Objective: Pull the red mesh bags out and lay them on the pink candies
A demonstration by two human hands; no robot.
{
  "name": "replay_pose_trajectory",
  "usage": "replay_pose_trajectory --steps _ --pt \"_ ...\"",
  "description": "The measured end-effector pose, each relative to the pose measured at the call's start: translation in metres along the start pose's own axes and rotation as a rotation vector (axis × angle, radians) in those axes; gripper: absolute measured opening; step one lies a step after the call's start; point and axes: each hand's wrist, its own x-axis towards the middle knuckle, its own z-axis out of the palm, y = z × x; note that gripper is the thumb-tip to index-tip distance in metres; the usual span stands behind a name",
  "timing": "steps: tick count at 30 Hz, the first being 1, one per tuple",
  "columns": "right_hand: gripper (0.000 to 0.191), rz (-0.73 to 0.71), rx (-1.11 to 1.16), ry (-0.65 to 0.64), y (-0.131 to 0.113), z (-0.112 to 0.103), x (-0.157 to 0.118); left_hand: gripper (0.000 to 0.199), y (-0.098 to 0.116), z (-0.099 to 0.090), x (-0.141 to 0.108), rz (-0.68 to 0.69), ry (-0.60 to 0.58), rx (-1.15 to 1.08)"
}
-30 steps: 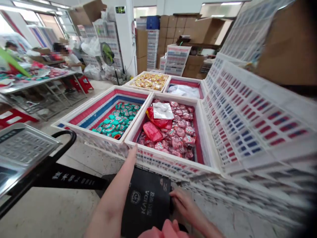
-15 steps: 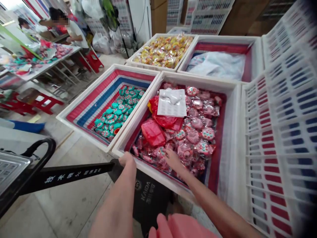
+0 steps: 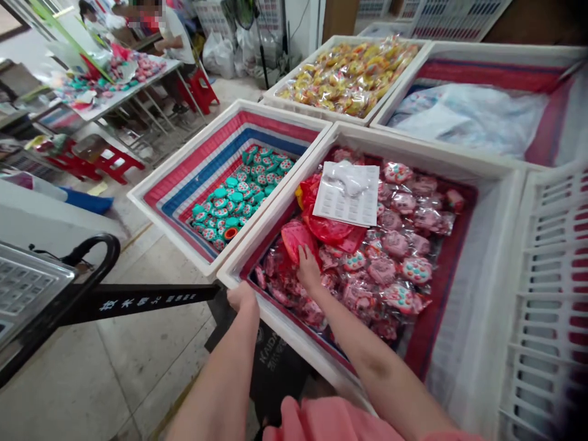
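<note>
My right hand (image 3: 309,271) reaches into a white plastic crate (image 3: 285,337), its fingers resting on a crumpled red plastic piece (image 3: 296,240) among pink cellophane-wrapped packets (image 3: 395,245). Whether it grips anything is hidden. A red plastic bag (image 3: 328,223) and a printed paper sheet (image 3: 346,195) lie near it. My left hand (image 3: 242,298) is curled on the crate's near corner, beside a black strip with white lettering (image 3: 147,298). Below it hangs a black KAIDA-printed bag (image 3: 275,367). A pink garment (image 3: 321,419) shows at the bottom.
A crate of teal packets (image 3: 229,116) stands left, with crates of yellow packets (image 3: 321,107) and white plastic (image 3: 459,116) behind. A white crate wall (image 3: 551,294) rises right. A digital scale (image 3: 27,288) sits left. A co-worker (image 3: 172,43) is at a laden table.
My right hand has moved from the black bag, over the crate rim and in onto the packets. My left hand has settled on the crate corner. The view has tilted down toward the crate.
</note>
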Motion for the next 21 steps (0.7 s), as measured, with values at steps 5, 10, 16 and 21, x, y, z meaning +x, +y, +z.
replay_pose_trajectory --steps 5,10,16,21 --pt "0.043 0.069 0.531 0.108 0.020 -0.060 -0.003 0.040 0.004 -0.001 -0.005 -0.131 0.130 0.018" --pt "0.051 0.405 1.261 0.155 0.041 -0.108 -0.017 0.038 0.007 -0.003 -0.009 -0.142 0.130 0.008" --pt "0.039 0.539 1.480 0.084 0.060 -0.121 -0.031 0.044 0.008 -0.005 -0.011 -0.120 0.110 0.017" --pt "0.036 0.544 1.496 0.124 0.067 -0.120 -0.039 0.051 0.007 -0.007 -0.013 -0.037 0.015 0.002"
